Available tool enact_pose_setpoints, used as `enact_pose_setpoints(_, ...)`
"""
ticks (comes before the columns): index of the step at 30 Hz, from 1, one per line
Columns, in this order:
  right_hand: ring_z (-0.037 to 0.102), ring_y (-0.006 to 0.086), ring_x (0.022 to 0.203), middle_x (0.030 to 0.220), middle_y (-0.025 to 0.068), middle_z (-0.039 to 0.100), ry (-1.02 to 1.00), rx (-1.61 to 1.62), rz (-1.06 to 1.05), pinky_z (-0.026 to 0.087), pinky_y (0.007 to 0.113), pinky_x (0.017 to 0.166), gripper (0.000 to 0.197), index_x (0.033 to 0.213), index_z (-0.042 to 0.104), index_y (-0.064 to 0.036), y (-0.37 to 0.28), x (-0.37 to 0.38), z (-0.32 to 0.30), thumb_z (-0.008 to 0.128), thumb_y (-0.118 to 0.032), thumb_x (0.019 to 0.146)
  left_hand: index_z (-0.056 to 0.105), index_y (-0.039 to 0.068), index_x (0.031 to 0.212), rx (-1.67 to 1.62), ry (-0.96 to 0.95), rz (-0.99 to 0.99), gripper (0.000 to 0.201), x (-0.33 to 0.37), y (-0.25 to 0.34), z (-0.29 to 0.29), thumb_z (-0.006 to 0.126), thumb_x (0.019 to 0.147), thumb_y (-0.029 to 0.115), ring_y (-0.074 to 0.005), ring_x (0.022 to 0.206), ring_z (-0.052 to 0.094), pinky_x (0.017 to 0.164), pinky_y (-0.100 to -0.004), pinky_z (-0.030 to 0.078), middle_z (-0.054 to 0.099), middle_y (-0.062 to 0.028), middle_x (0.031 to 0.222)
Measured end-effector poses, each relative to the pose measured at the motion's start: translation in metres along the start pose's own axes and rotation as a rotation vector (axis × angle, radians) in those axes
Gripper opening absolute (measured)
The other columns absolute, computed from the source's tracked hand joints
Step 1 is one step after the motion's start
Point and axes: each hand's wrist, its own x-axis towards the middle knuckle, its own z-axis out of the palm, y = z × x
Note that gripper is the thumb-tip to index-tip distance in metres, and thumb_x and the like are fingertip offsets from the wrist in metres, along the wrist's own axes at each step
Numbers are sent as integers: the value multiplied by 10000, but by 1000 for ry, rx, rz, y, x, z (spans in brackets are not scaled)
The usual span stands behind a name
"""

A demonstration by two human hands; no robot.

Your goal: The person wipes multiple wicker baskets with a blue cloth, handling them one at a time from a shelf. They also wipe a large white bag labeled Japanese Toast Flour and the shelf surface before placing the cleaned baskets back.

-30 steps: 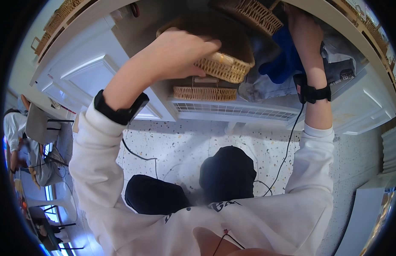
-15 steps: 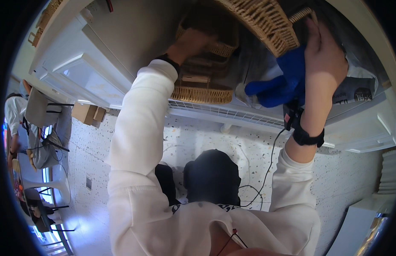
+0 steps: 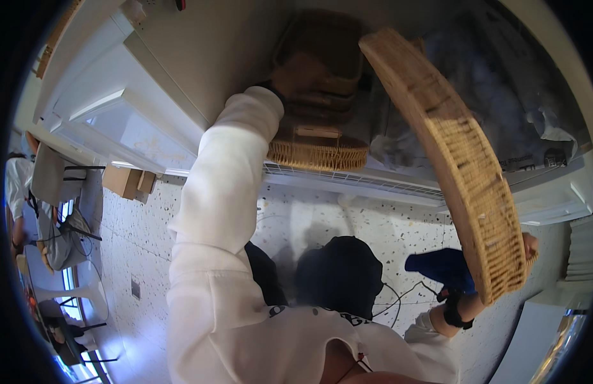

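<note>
One wicker tray [image 3: 463, 173], long axis running up from right hand [image 3: 523, 249], gripped at its lower end; left hand [image 3: 296, 77] on stacked baskets [image 3: 319, 109], grip unclear.

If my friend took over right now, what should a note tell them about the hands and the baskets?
Left hand: up inside the white cabinet, resting on the stack of dark wicker baskets on the shelf.
Right hand: low on the right, gripping the end of the light wicker tray, with blue cloth close by.
Done: the tray is out of the cabinet, held tilted.
Left: the stack sits on the shelf; the tray isn't set down yet.
</note>
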Motion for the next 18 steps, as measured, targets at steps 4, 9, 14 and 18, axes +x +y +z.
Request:
enact_pose_setpoints(4, 459, 114, 918, 963, 47, 465, -247, 265, 152, 385, 229, 879, 201, 998, 441, -22, 56, -36, -90, 445, -222, 973, 573, 112, 1198, -130, -4, 6, 411, -1, 3, 25, 628, 825, 275, -338, 880, 654, 785, -429, 523, 661, -157, 993)
enact_pose_setpoints(9, 468, 142, 939, 983, 62, 472, -192, 145, 144, 382, 268, 913, 249, 1010, 441, -26, 67, -61, -162, 460, -271, 970, 411, 155, 1345, -60, 81, 268, 597, -3, 46, -28, 644, 822, 326, -321, 1029, 609, 836, -430, 511, 489, -136, 1326)
enact_pose_setpoints(14, 477, 171, 960, 1003, 76, 479, -174, 127, 104, 379, 308, 947, 297, 1021, 441, -29, 78, -73, -180, 475, -319, 966, 553, 168, 1204, 353, 53, 444, 394, -18, 39, -16, 611, 830, 276, -288, 1083, 568, 938, -444, 454, 431, -68, 1365)
enact_pose_setpoints(18, 430, 164, 937, 978, 60, 445, 70, 68, 136, 351, 317, 913, 339, 995, 416, -40, 57, -82, -136, 468, -374, 969, 603, 151, 1160, 579, 134, 469, 412, -11, 37, 23, 661, 800, 343, -369, 1176, 495, 901, -509, 461, 402, -104, 1411)
